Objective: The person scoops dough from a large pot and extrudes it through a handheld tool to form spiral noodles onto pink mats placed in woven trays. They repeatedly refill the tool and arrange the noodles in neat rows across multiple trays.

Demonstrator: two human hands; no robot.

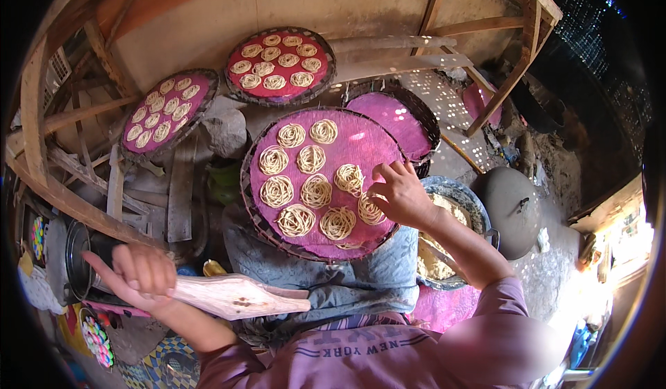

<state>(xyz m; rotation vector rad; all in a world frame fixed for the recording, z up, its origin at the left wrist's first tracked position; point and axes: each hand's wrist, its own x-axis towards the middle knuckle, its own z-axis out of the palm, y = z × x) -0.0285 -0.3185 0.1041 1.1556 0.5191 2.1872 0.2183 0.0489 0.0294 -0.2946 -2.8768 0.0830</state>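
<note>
My left hand is closed around one end of a pale carved wooden tool, its thumb sticking out. The tool lies across my lap, its narrower, split-looking end pointing right. A round woven tray lined with pink cloth rests at my knees and carries several coiled noodle nests. Over the tray's right side, my right hand has bent fingers spread apart. They reach the edge of a noodle nest, partly hidden beneath them; whether they touch it I cannot tell.
Two more trays of nests, one red-lined and one pink-lined, stand beyond. Behind the near tray is a pink-lined basket. To the right are a basin of pale dough or flour and a dark round lid. Wooden beams frame the left.
</note>
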